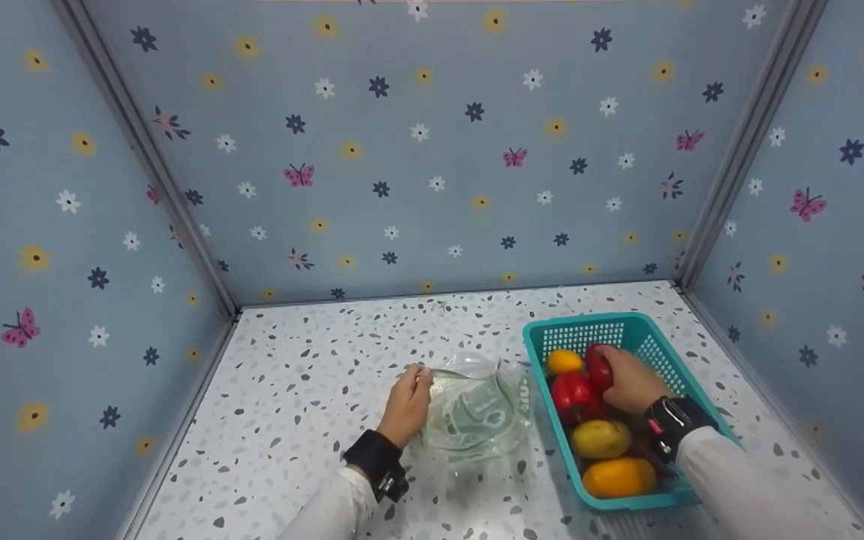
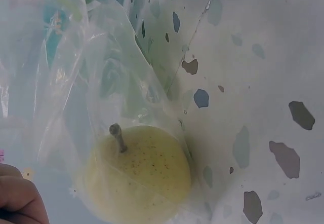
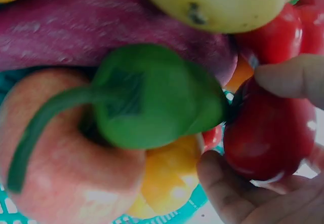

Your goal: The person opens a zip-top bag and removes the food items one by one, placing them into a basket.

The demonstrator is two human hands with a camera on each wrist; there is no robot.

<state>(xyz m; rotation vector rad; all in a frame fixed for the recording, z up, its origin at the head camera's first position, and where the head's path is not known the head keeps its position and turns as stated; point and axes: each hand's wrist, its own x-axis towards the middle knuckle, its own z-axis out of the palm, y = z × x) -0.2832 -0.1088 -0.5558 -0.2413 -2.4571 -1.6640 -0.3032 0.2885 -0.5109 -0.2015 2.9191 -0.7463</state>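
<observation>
My left hand (image 1: pixel 406 405) pinches the rim of a clear zip bag (image 1: pixel 469 431) that lies on the table with its mouth partly open. In the left wrist view, a yellow pear (image 2: pixel 142 178) with a short stem shows through the plastic. Over the turquoise basket (image 1: pixel 661 360), my right hand (image 1: pixel 634 386) grips a glossy dark red fruit (image 3: pixel 271 133) between thumb and fingers. Its exact kind cannot be told. Beside it, in the right wrist view, are a green pepper (image 3: pixel 157 97) with a curved stem and a pinkish apple (image 3: pixel 76 168).
A red bell pepper (image 1: pixel 574 397), a yellow mango (image 1: pixel 601 439), an orange-yellow fruit (image 1: pixel 619 478) and a small yellow fruit (image 1: pixel 565 361) fill the basket's left side. A purple sweet potato (image 3: pixel 116 21) lies there too. Flower-patterned panels (image 1: pixel 439 150) enclose the speckled table (image 1: pixel 312 360).
</observation>
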